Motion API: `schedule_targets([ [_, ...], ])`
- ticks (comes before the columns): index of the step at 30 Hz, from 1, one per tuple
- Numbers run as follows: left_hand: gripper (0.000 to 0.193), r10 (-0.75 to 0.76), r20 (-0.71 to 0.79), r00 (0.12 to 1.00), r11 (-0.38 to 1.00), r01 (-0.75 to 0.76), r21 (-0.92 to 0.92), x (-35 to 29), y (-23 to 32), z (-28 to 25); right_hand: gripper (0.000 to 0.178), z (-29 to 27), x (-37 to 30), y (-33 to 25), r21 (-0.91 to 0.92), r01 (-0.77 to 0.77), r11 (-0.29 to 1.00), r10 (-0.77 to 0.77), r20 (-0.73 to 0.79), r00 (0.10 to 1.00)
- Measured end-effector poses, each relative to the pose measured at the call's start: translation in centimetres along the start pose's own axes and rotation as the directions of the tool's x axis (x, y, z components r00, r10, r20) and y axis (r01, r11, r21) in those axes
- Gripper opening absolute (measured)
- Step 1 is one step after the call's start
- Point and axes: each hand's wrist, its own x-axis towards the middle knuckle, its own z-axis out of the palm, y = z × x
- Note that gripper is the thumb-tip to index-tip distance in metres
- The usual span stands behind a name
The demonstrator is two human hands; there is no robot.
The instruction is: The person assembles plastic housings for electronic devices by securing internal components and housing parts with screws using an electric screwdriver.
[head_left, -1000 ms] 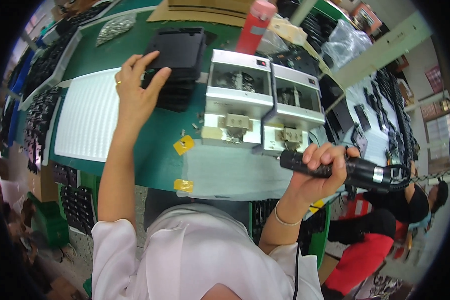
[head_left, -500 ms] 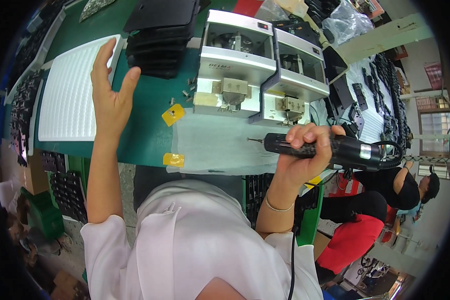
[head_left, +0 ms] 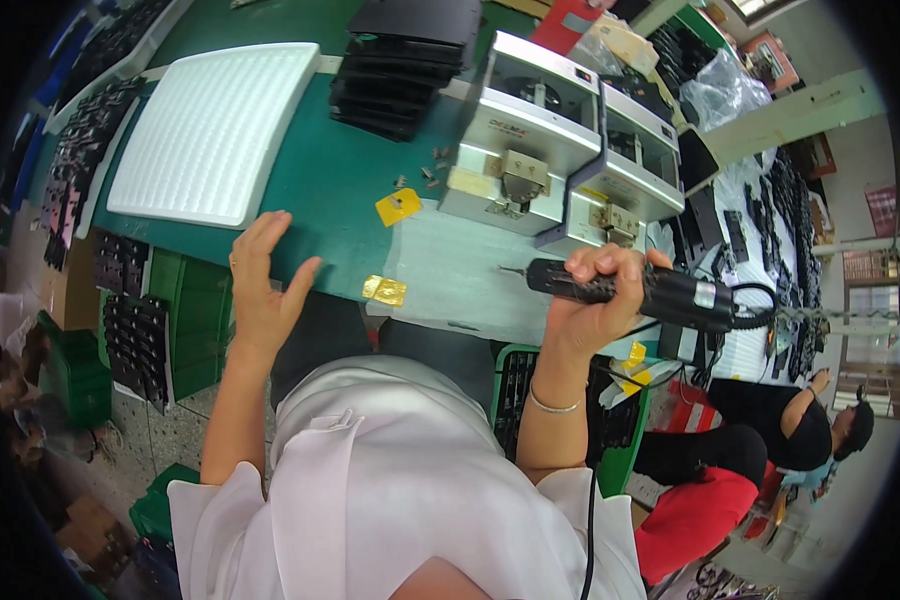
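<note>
My right hand [head_left: 602, 300] is wrapped round a black electric screwdriver [head_left: 685, 300], held level with its thin bit pointing left over a pale sheet [head_left: 460, 265]. My left hand [head_left: 265, 285] is empty, its fingers apart, near the front edge of the green bench mat [head_left: 335, 215]. Just beyond it lies a white ribbed tray [head_left: 210, 130]. Behind the sheet stand two silver screw feeder machines [head_left: 525, 135] side by side. Small metal parts [head_left: 430, 175] are scattered left of the machines, near a yellow tape piece [head_left: 398, 207] on the sheet's corner.
A stack of black panels [head_left: 400, 75] stands behind the mat. Green crates [head_left: 185, 320] with black parts sit below the bench at left. Rows of black parts [head_left: 90, 160] line the far left. At right sits another person in black with a red garment [head_left: 705, 515].
My left hand has drawn back from over the white tray toward the bench's front edge. The view has shifted, and the screwdriver stays in my right hand.
</note>
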Motion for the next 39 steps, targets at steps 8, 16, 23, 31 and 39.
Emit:
schedule_targets([
  [8,0.082,-0.151,-0.149,0.977,0.846,0.206,0.492,3.2,-5.3,-4.1,0.028,-1.2,0.0,-2.5,0.141,-0.047,0.989,0.031,0.109,0.994],
  [16,0.053,-0.365,-0.12,0.923,0.843,0.383,0.378,2.5,-10.7,-6.3,0.026,0.8,0.4,-1.9,0.083,-0.022,0.996,0.014,0.102,0.995],
  [23,0.028,-0.014,0.129,0.992,0.981,-0.012,0.195,2.9,-11.3,-7.4,0.026,2.7,0.8,-0.9,0.136,-0.076,0.988,0.054,0.162,0.985],
  [31,0.019,-0.004,0.087,0.996,0.953,-0.023,0.302,1.3,-9.1,-9.6,0.025,4.1,1.2,-0.1,0.195,-0.166,0.967,0.103,0.295,0.95],
  [39,0.019,0.114,-0.039,0.993,0.904,-0.087,0.418,-2.6,-0.6,-10.8,0.03,2.2,2.7,2.4,0.258,-0.366,0.894,0.138,0.619,0.773],
])
